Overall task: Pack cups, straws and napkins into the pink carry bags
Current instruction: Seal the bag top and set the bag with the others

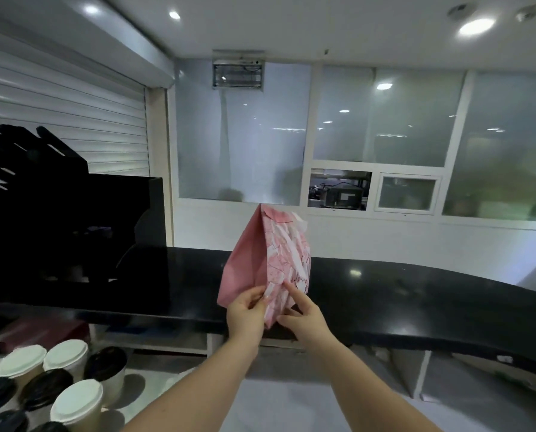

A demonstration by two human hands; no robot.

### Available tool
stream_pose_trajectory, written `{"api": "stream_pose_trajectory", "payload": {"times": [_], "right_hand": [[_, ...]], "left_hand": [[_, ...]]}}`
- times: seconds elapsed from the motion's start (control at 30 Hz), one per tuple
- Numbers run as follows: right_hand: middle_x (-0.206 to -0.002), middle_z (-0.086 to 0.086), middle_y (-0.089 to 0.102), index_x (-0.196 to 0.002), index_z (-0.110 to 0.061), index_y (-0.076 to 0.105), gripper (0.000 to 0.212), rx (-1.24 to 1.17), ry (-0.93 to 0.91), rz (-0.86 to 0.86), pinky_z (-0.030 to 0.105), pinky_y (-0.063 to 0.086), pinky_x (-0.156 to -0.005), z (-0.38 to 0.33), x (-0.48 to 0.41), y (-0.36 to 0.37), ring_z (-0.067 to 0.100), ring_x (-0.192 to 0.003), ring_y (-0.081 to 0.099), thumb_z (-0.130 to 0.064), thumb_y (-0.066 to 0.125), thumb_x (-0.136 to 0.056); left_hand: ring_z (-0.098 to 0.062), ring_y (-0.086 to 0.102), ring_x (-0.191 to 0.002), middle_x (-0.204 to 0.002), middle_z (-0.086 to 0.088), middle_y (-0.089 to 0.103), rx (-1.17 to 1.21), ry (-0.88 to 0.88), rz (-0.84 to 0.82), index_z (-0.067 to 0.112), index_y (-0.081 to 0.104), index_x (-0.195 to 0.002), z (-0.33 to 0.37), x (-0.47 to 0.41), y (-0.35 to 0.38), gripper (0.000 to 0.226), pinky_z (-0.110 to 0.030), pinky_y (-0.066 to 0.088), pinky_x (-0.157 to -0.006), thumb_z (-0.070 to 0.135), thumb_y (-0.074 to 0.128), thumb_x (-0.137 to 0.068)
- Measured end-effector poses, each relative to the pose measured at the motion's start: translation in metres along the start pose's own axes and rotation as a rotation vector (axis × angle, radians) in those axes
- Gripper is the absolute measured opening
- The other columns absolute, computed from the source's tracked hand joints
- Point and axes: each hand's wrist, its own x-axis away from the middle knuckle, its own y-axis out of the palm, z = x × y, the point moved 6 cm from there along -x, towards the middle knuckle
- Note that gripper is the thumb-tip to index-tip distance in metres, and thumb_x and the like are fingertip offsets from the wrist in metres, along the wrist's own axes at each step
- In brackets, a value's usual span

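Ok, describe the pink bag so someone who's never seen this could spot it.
Find the long black counter. Above its middle, the left hand grips a paper bag by its lower end, the right hand touching it. Unlike the lidded cups lower left, it's pink, white-patterned and held upright.

Recessed ceiling lights [476, 26] at one o'clock give bright, cool light that glares off the glass [379, 120] and the black counter [385, 291]. The rack [58, 229] at nine o'clock is a near-black silhouette. Wide-angle distortion bends the counter and shutter [58, 98], and the cups [67, 385] at seven o'clock are blurred.
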Motion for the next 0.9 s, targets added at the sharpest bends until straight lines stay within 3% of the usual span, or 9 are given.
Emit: {"api": "stream_pose_trajectory", "payload": {"times": [0.2, 0.33, 0.4, 0.47, 0.57, 0.63, 0.73, 0.8, 0.9], "right_hand": [[-0.131, -0.007, 0.050, -0.136, -0.030, 0.048, 0.075, 0.037, 0.049, 0.079, 0.019, 0.055, -0.071, 0.040, -0.086, 0.013, 0.005, -0.109, 0.056, 0.013, 0.063, -0.077], [-0.137, 0.001, 0.055, -0.145, -0.024, 0.041, 0.067, -0.015, 0.076, 0.155, 0.022, 0.055, -0.078, 0.067, -0.113, 0.005, 0.013, -0.115, 0.061, 0.008, 0.054, -0.088], [-0.134, 0.000, 0.058, -0.144, -0.024, 0.043, 0.063, -0.017, 0.053, 0.165, 0.026, 0.055, -0.086, 0.069, -0.119, 0.000, 0.013, -0.116, 0.060, 0.002, 0.060, -0.088], [-0.133, -0.004, 0.058, -0.141, -0.026, 0.046, 0.062, 0.020, 0.011, 0.188, 0.033, 0.053, -0.094, 0.065, -0.124, -0.006, 0.012, -0.118, 0.058, -0.007, 0.067, -0.086], [-0.125, -0.007, 0.060, -0.132, -0.034, 0.052, 0.052, 0.042, -0.043, 0.240, 0.030, 0.057, -0.086, 0.052, -0.133, -0.009, 0.009, -0.112, 0.060, -0.011, 0.063, -0.087], [-0.125, -0.006, 0.057, -0.128, -0.036, 0.053, 0.045, 0.095, -0.068, 0.301, 0.030, 0.057, -0.085, 0.040, -0.140, -0.011, 0.008, -0.111, 0.058, -0.014, 0.060, -0.089], [-0.130, -0.011, 0.048, -0.129, -0.034, 0.050, 0.047, 0.200, -0.146, 0.376, 0.034, 0.052, -0.094, 0.020, -0.153, -0.009, 0.007, -0.117, 0.051, -0.023, 0.064, -0.085], [-0.120, -0.019, 0.049, -0.127, -0.031, 0.049, 0.050, 0.259, -0.201, 0.404, 0.023, 0.050, -0.085, 0.004, -0.162, -0.004, 0.001, -0.107, 0.053, -0.030, 0.069, -0.082], [-0.104, -0.022, 0.050, -0.113, -0.034, 0.054, 0.037, 0.422, -0.206, 0.404, 0.016, 0.046, -0.067, -0.012, -0.177, 0.000, 0.000, -0.089, 0.056, -0.023, 0.069, -0.080]], "left_hand": [[-0.014, 0.072, -0.080, -0.083, 0.009, 0.075, -0.125, -0.096, -0.127, 0.027, 0.076, -0.088, -0.044, -0.085, 0.006, 0.018, -0.031, 0.060, -0.071, 0.010, 0.069, -0.086], [-0.005, 0.071, -0.081, -0.086, 0.013, 0.075, -0.214, -0.095, -0.269, 0.029, 0.074, -0.096, -0.065, -0.104, 0.009, 0.035, -0.018, 0.056, -0.070, -0.003, 0.063, -0.087], [-0.003, 0.069, -0.085, -0.093, 0.012, 0.074, -0.289, 0.012, -0.289, 0.038, 0.072, -0.097, -0.059, -0.112, 0.002, 0.042, -0.018, 0.055, -0.077, -0.002, 0.066, -0.085], [-0.002, 0.065, -0.083, -0.094, 0.018, 0.070, -0.391, 0.239, -0.219, 0.048, 0.070, -0.094, -0.038, -0.119, -0.014, 0.046, -0.014, 0.053, -0.075, 0.004, 0.073, -0.080], [0.001, 0.057, -0.092, -0.101, 0.023, 0.059, -0.482, 0.482, -0.053, 0.047, 0.062, -0.102, -0.003, -0.135, -0.040, 0.050, -0.011, 0.046, -0.072, 0.011, 0.079, -0.072], [0.001, 0.052, -0.101, -0.113, 0.018, 0.053, -0.490, 0.380, -0.053, 0.038, 0.055, -0.117, 0.003, -0.156, -0.046, 0.060, -0.016, 0.044, -0.081, 0.014, 0.083, -0.070], [-0.001, 0.051, -0.109, -0.122, 0.016, 0.051, -0.450, 0.236, -0.224, 0.032, 0.049, -0.130, 0.005, -0.182, -0.029, 0.069, -0.018, 0.043, -0.083, 0.021, 0.084, -0.072], [0.004, 0.055, -0.105, -0.116, 0.023, 0.056, -0.476, 0.250, -0.320, 0.035, 0.053, -0.127, 0.011, -0.194, -0.009, 0.061, -0.013, 0.043, -0.078, 0.022, 0.082, -0.075], [-0.006, 0.062, -0.098, -0.111, 0.011, 0.064, -0.613, 0.230, -0.344, 0.024, 0.055, -0.130, 0.012, -0.212, 0.009, 0.054, -0.014, 0.044, -0.070, 0.011, 0.073, -0.080]]}}
